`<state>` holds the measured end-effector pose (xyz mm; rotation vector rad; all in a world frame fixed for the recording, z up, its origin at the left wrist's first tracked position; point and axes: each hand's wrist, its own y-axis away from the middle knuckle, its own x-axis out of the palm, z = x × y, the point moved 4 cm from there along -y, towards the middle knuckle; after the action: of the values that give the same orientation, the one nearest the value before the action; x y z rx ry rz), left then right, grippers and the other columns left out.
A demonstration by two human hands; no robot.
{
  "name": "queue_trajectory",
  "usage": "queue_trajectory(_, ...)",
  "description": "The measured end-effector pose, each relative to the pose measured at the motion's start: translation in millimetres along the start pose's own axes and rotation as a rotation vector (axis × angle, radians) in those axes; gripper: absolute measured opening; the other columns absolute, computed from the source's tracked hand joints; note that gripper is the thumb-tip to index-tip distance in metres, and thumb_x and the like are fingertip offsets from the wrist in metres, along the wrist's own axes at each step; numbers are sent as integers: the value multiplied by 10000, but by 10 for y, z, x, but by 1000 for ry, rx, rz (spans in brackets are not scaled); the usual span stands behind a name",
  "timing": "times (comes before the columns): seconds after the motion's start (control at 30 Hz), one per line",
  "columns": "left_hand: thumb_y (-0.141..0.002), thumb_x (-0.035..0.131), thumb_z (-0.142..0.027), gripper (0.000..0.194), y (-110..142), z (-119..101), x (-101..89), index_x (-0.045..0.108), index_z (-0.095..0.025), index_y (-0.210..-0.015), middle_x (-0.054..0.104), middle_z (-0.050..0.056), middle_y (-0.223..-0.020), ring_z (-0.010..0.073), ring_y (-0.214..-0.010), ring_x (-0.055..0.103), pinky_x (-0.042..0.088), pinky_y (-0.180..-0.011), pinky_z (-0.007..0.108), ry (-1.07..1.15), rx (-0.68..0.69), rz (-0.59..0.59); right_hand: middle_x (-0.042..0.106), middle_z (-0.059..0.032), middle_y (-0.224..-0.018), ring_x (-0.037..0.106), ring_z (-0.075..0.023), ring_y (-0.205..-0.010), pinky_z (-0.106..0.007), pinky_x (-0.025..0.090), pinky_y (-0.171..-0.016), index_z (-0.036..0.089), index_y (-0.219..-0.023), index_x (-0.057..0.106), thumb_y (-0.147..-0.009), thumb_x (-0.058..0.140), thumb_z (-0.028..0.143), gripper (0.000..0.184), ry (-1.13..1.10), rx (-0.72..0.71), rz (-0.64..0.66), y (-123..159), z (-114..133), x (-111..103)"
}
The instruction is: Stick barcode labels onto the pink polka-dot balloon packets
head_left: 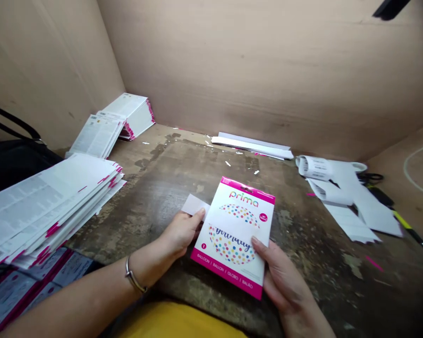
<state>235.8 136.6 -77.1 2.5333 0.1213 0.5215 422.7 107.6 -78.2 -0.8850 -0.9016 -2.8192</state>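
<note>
A white balloon packet [239,234] with pink bands, the word "prima" and a dotted birthday balloon faces me, tilted over the table. My right hand [282,277] grips its right edge, thumb on the front and fingers behind. Beside the packet's left edge, my left hand [186,230] pinches a small plain white card piece [194,205] under its thumb. Whether this piece is loose or a flap of the packet I cannot tell. The left fingertips are partly hidden behind the packet.
Stacked printed packets [45,197] lie at left, with further stacks [127,110] in the back corner. White strips [252,142] lie along the back wall. At right are a curling label roll [315,168], black-handled scissors [372,178] and a yellow-black cutter [409,227].
</note>
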Motion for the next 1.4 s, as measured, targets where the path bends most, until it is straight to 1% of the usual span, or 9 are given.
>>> queue_trajectory(0.37,-733,623,-269,147,-264,-258,-37,600,-135,-788,677,48,-723,198,-657,636,501,-567,280,-347,277,-43,681,-132,-1051,631,-319,-978,-544,477,-884,158,-1200,530,-738,693,216,493,-61,38,-67,-99,-19,29)
queue_trajectory(0.57,-820,490,-178,151,-146,-380,95,580,-162,-699,587,35,-745,168,-719,531,426,-667,284,-1267,887,13,704,-136,-964,665,-315,-885,-517,511,-825,139,-1171,520,-714,708,218,501,24,70,-83,-127,-20,77)
queue_trajectory(0.7,-836,456,-114,130,-100,-230,155,575,-150,-800,584,71,-838,199,-795,522,435,-689,301,-1638,999,88,701,-144,-939,669,-312,-854,-483,531,-769,125,-1147,502,-758,656,322,463,244,54,-21,-129,44,38)
queue_trajectory(0.77,-842,463,-119,112,-80,-174,174,561,-156,-805,581,67,-848,202,-796,521,440,-680,299,-1702,1017,106,692,-152,-933,668,-316,-829,-485,535,-728,121,-1137,496,-790,598,396,454,532,-11,-55,-95,131,-20)
queue_trajectory(0.9,-838,470,-109,110,-55,-128,226,548,-160,-779,573,59,-815,206,-760,519,443,-660,304,-1746,1050,134,609,-205,-1104,602,-360,-978,-544,485,-813,113,-1195,489,-794,569,411,506,1464,-411,-420,62,357,-41)
queue_trajectory(1.0,-833,466,-98,125,-56,-150,252,553,-152,-761,578,69,-806,208,-747,520,440,-657,308,-1734,1069,140,407,-131,-1393,363,-323,-1277,-527,343,-1018,196,-1289,472,-863,487,324,445,1851,-721,-204,93,224,132)
queue_trajectory(1.1,-836,468,-112,138,-66,-233,213,574,-151,-757,604,59,-807,187,-749,541,434,-677,290,-1545,1008,147,354,-51,-1442,254,-281,-1342,-541,275,-1060,259,-1323,448,-921,386,273,407,1947,-775,-10,38,31,159)
queue_trajectory(1.27,-838,492,-294,206,-107,-326,-18,623,-166,-745,657,13,-712,155,-640,588,427,-581,247,-980,562,-16,348,-65,-1443,241,-297,-1345,-550,274,-1055,230,-1330,448,-922,388,277,415,1978,-785,-55,-26,-59,120)
queue_trajectory(1.4,-808,508,-361,245,-85,-256,-54,638,-156,-776,677,25,-724,178,-647,609,440,-569,258,-818,474,-89,353,-77,-1439,249,-323,-1337,-565,276,-1046,214,-1340,440,-912,394,252,432,2005,-778,-109,-35,-90,174)
